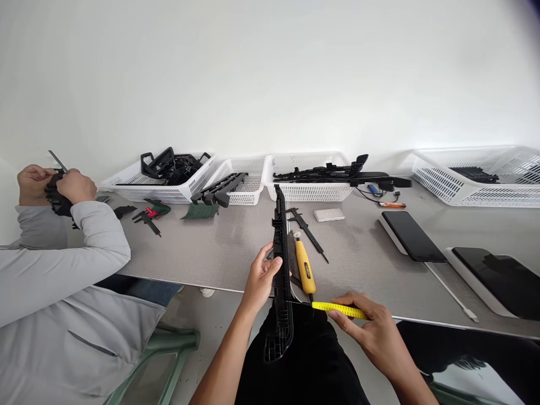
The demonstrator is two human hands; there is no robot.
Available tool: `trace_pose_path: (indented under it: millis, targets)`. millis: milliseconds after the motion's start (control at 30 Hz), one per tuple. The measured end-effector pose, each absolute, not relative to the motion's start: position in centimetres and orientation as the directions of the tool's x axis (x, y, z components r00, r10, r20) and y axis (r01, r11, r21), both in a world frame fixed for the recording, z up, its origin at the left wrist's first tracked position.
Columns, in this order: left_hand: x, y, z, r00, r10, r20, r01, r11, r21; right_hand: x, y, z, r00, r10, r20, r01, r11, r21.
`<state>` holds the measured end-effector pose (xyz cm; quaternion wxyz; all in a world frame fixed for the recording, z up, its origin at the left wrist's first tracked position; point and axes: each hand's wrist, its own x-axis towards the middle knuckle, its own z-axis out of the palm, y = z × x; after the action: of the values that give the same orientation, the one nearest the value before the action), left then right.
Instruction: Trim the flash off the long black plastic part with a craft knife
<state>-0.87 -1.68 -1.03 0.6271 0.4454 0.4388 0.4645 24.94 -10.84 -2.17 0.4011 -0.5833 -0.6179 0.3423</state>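
My left hand point(262, 275) is closed around the side of a long black plastic trim part point(280, 281), thumb on its face. The part stands nearly upright over the table's front edge, its lower end above my lap. My right hand point(371, 323) grips a yellow-handled tool point(340, 309) with a thin, narrow tip. That tip points left and reaches the part's right edge; whether it touches is too fine to tell. Just behind lies a yellow rotary tool point(305, 267) with a small round head, on a dark cloth. Beyond it rests a dark caliper point(310, 235).
White baskets point(312, 194) of black plastic parts line the wall. A small white box point(329, 215), an orange pen-like item point(392, 205) and two dark-screened devices point(413, 236) lie rightward. At left, a co-worker's hands point(78, 185) hold a black part and thin tool, near another caliper point(147, 221).
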Motion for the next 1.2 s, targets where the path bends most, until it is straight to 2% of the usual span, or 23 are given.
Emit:
trace_pose_path:
  millis: [467,667,1200]
  targets:
    - [-0.7,-1.8,-0.7,0.095,0.977,-0.193,-0.209,0.209,0.955,25.9,-11.2,-1.9,-0.142,0.982,0.127,0.459,0.179,-0.87]
    - [-0.8,-1.8,-0.8,0.064,0.98,-0.186,-0.191,0.195,0.962,25.7,-11.3,-2.2,-0.108,0.984,0.144,0.466,0.178,-0.867]
    - [-0.3,-1.8,-0.1,0.112,0.978,-0.178,-0.253,0.202,0.946,24.8,-12.8,-1.8,-0.098,0.982,0.164,0.509,0.191,-0.839]
